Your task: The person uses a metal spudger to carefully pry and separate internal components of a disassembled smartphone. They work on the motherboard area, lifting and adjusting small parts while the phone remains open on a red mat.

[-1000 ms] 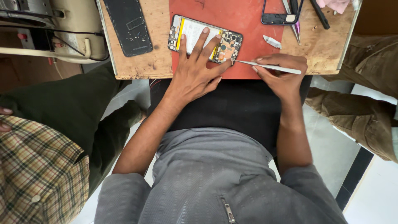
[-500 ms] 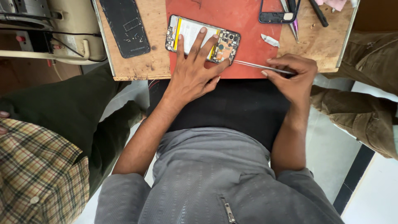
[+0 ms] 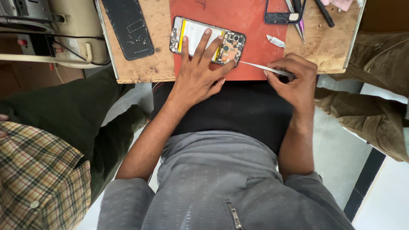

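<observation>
- Head view, the only one: the person sits at the near edge of the wooden bench, a red work mat laid over its middle.
- Opened phone, back cover off, lies on the mat's left part, close to the bench's near edge. White battery and circuit board are exposed.
- Left hand lies flat and spread on the phone, fingers pressing across battery and board. It pins the phone down, no grip around it.
- Right hand is at the near edge, right of the phone, pinched closed on metal tweezers.
- The tweezers' tip points left and sits at the phone's near right corner, by the board end. Whether the tip touches a part cannot be told.
- Judged step: working at a small part or connector at that corner, phone held steady.
- Next move calls for a fine, low-force tip placement while the left hand keeps the phone from sliding on the mat.
- Elsewhere: black back cover toward the bench's left edge, a black phone frame at the far edge, a small metal piece on the mat's right border, more tools beyond it.
- Another person's checked sleeve shows at lower left, off the bench.
</observation>
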